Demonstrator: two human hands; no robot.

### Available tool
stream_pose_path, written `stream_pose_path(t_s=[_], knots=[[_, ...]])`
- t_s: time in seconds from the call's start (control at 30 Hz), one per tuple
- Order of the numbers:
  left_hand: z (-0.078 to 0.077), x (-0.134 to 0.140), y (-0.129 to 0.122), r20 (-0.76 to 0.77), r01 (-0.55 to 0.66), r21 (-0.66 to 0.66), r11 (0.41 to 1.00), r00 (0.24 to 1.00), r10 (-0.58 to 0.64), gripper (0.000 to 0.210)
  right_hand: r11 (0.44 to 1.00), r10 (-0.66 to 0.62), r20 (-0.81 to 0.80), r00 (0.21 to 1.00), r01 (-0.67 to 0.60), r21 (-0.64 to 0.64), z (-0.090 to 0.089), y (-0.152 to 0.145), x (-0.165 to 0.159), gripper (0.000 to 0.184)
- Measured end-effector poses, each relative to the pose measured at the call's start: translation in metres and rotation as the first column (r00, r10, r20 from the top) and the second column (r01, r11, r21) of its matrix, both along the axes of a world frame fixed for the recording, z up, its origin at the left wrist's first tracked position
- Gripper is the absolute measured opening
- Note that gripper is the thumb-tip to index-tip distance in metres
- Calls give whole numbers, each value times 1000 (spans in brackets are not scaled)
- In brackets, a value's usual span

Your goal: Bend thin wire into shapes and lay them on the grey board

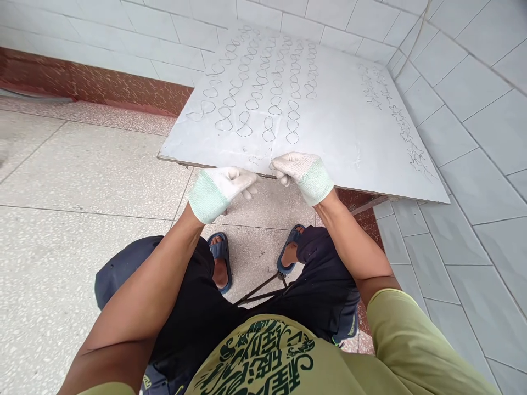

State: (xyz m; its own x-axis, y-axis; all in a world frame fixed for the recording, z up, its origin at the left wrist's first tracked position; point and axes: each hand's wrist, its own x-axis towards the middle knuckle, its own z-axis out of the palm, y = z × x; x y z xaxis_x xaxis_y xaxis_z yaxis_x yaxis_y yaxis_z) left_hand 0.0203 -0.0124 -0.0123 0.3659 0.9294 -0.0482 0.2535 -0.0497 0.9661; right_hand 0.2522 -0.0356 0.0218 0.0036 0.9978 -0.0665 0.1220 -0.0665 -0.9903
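Note:
My left hand (236,182), in a white glove with a mint cuff, is just off the table's front edge, thumb and fingers pinched together. What it grips, if anything, is too small to make out. Opposite it, at the edge, my right hand (290,167) wears a matching glove and is also closed in a pinch. A thin dark wire (270,153) shows at its fingertips. A short curved wire (253,159) appears on the tabletop between the hands. Beyond them, several wire figure-eights (268,129) lie in long rows.
The white tabletop (333,131) meets tiled walls at the back and right. Star-shaped wire pieces (416,156) lie along its right side. A cable (415,41) hangs in the wall corner. Below are my sandalled feet (220,258) and a dark metal bar (261,288).

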Motion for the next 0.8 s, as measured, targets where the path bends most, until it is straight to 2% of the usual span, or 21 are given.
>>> stream_pose_path(t_s=[0.13, 0.33, 0.6, 0.7, 0.8], knots=[[2, 8, -5, 36, 6, -47, 999, 999, -5, 40, 999, -6, -14, 1000, 6, -34, 3, 0, -2, 33], [-5, 17, -8, 124, -57, -64, 996, 990, 65, 34, 998, -26, -28, 999, 24, -55, 4, -1, -6, 29], [-5, 22, -12, 77, -114, -17, 993, 990, 115, 44, 998, 5, -15, 1000, -6, -56, 0, 1, -7, 36], [-5, 22, -15, 84, -131, -5, 991, 988, 131, 47, 999, 22, 41, 999, -21, -28, -1, -1, -5, 31], [-5, 20, -17, 71, -97, 8, 995, 993, 96, 47, 999, 7, 196, 981, -16, 43, 3, -2, 1, 30]])
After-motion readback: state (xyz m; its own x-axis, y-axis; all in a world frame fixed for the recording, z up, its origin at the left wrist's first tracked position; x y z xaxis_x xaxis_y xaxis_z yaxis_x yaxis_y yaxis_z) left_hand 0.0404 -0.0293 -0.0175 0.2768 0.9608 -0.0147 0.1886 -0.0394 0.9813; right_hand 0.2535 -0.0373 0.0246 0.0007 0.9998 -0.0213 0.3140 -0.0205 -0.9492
